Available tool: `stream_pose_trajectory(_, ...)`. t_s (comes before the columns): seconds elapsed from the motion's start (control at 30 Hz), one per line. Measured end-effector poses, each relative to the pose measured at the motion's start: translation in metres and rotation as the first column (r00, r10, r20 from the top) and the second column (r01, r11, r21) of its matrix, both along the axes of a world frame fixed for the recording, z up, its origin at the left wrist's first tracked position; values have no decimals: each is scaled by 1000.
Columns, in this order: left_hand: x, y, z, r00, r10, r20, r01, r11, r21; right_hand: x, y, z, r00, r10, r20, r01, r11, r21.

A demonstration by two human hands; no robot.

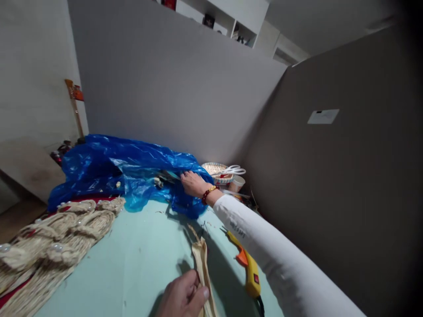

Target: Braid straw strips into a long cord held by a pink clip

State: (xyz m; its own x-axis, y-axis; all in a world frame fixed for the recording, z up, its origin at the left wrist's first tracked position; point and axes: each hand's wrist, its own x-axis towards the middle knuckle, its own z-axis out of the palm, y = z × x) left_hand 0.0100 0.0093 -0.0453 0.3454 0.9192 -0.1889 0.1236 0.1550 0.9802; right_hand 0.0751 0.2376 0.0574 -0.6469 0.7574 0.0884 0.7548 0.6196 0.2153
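Note:
Low in the head view, my left hand (185,294) pinches a pale, flat strip of dried plant fibre (202,264) between thumb and fingers. The strip points away from me and has a frayed far end. My right arm, in a white sleeve, reaches forward to a crumpled blue plastic bag (99,154) at the back of the table. At the bag's opening is my right hand (194,184), its fingers bent at the plastic edge; what they grip, if anything, I cannot make out. Some pale scraps (159,181) show inside the bag.
Woven straw slippers (76,224) with pearl beads lie on the left. A yellow glue gun (249,268) rests beneath my right forearm. Behind it stand a woven basket (211,167) with white-handled scissors (234,170) and a paper cup (237,183). Grey panels enclose the pale green table (132,259).

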Motion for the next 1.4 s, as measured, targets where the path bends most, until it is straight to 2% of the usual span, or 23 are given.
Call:
stream_pose_trajectory(0.1,1,-4,0,999,50,0,-50,999,12,17,-21,13,990,74,-120,-79,996,-36)
stream_pose_trajectory(0.17,2,-7,2,998,66,3,-66,998,20,35,-44,22,973,96,-212,-111,992,-57)
stream_pose_trajectory(0.3,1,-10,10,998,57,7,-57,998,26,78,-121,31,929,51,-366,-99,989,-112)
stream_pose_trajectory(0.37,0,-10,17,998,45,40,-46,999,22,93,-166,22,909,-9,-417,-86,974,-208)
stream_pose_trajectory(0.43,-1,-11,24,996,45,81,-46,999,14,101,-204,6,806,-240,-542,-49,885,-464)
stream_pose_trajectory(0.53,-2,-10,32,993,48,110,-44,998,-35,104,-234,-25,634,-424,-647,-112,778,-618)
stream_pose_trajectory(0.63,-1,-10,35,991,52,122,-44,997,-71,106,-236,-49,460,-553,-695,-253,669,-699)
stream_pose_trajectory(0.7,-1,-10,35,990,61,130,-50,995,-91,108,-233,-56,407,-598,-690,-311,620,-721)
stream_pose_trajectory(0.77,-2,-10,35,990,70,124,-53,989,-137,109,-231,-57,357,-636,-684,-352,587,-729)
stream_pose_trajectory(0.87,-3,-10,34,991,84,103,-61,978,-202,110,-231,-52,270,-720,-639,-440,498,-747)
stream_pose_trajectory(0.97,-5,-11,33,991,79,111,-54,975,-214,110,-230,-46,241,-774,-586,-471,435,-768)
stream_pose_trajectory(1.03,-5,-12,33,988,78,136,-46,974,-222,110,-229,-45,241,-777,-582,-461,436,-773)
stream_pose_trajectory(1.2,-3,-11,34,984,99,147,-68,977,-201,111,-231,-49,278,-725,-630,-424,496,-758)
stream_pose_trajectory(1.4,-1,-10,33,980,130,151,-98,975,-200,109,-235,-57,309,-693,-652,-376,541,-753)
